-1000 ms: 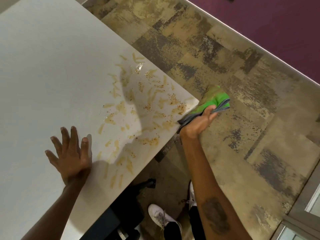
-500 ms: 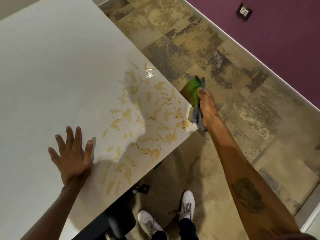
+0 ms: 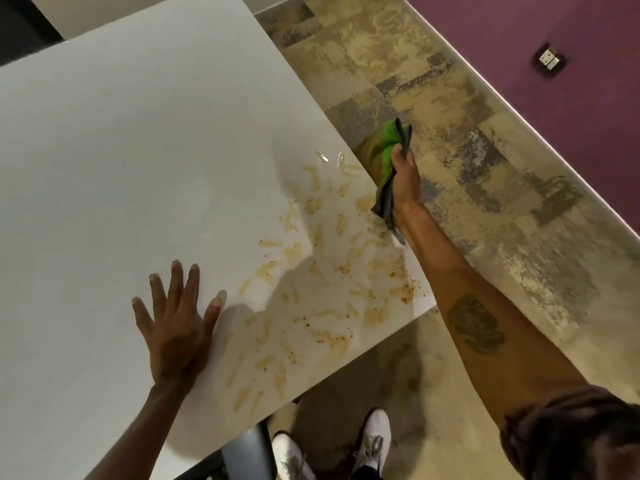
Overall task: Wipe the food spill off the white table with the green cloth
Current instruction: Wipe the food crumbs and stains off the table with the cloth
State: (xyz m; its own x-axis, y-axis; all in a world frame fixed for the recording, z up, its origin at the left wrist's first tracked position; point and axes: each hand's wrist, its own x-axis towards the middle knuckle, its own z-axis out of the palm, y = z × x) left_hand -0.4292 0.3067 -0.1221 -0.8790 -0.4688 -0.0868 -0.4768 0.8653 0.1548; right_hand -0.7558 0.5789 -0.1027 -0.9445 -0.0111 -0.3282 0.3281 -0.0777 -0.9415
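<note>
The white table [image 3: 121, 174] fills the left of the view. A food spill [image 3: 322, 265] of pale pasta pieces and orange-brown sauce specks covers its near right corner. My right hand [image 3: 405, 181] grips the green cloth [image 3: 381, 157], which has a grey edge and a brown stained patch. The cloth hangs upright at the table's right edge, beside the far end of the spill. My left hand [image 3: 176, 323] lies flat on the table with its fingers spread, just left of the spill.
Mottled beige and grey floor [image 3: 502, 202] lies right of the table, bounded by a purple wall [image 3: 571, 36] with a socket [image 3: 549, 60]. My white shoes [image 3: 372, 441] stand below the table's near edge, beside a grey table leg [image 3: 246, 455].
My right hand has carried the cloth from off the table's corner to its right edge, at the spill's far end. My left hand has stayed flat on the table.
</note>
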